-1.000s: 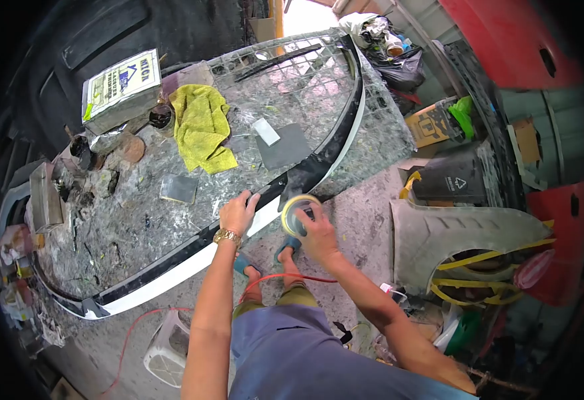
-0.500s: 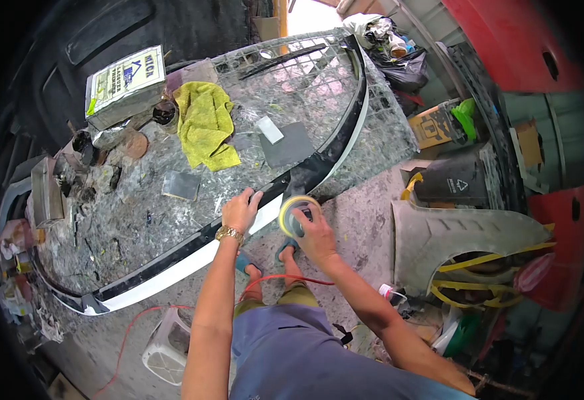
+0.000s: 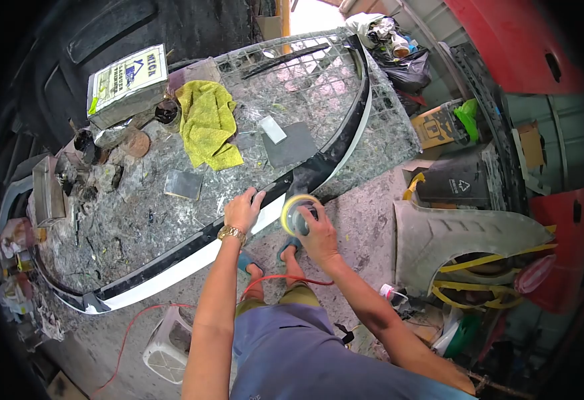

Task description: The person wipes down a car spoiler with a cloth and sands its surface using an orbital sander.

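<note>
A long curved black and white panel (image 3: 165,275) lies along the near edge of the worktable. My left hand (image 3: 242,212), with a gold watch on the wrist, grips the panel's top edge near its middle. Just to the right, my right hand (image 3: 317,233) is wrapped round a round sander (image 3: 298,215) with a yellow rim. The sander's disc is upright against or very near the panel's outer face; the exact contact is hidden. Behind the panel a grey sheet (image 3: 289,145) lies on the table under a small white block (image 3: 273,129).
The worktable (image 3: 132,227) also bears a yellow cloth (image 3: 207,127), a thinner can (image 3: 127,83) and a grey square sheet (image 3: 183,185). A grey fender (image 3: 465,233) stands at right. A red hose (image 3: 285,276) crosses near my feet, beside a white stool (image 3: 169,347).
The view has shifted slightly, so the table and panel appear a little further right. Both hands keep their holds, and the sander stays at about the same part of the panel.
</note>
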The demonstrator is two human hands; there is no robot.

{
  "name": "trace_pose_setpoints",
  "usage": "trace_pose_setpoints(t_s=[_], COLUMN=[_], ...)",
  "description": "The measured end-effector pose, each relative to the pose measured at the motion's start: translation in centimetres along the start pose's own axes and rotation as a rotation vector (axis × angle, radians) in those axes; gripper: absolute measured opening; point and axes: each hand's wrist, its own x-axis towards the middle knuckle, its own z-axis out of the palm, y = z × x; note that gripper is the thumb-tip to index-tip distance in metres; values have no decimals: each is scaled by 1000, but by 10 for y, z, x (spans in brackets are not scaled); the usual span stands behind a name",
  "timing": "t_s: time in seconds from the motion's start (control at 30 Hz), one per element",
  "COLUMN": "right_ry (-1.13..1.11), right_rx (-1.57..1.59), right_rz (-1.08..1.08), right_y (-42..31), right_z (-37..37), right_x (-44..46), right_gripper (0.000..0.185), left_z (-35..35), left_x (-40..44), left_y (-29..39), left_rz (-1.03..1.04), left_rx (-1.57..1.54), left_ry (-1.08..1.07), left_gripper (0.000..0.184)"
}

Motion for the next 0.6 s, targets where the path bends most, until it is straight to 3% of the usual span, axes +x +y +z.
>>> trace_pose_setpoints(t_s=[0.6], right_ry=[-62], right_rx=[-74], right_rz=[-45], right_y=[-9], right_z=[-10], right_x=[3], right_gripper=[69], left_z=[1], left_x=[-1], left_y=[-1], left_rz=[8], left_rx=[-17], left_ry=[24], left_gripper=[46])
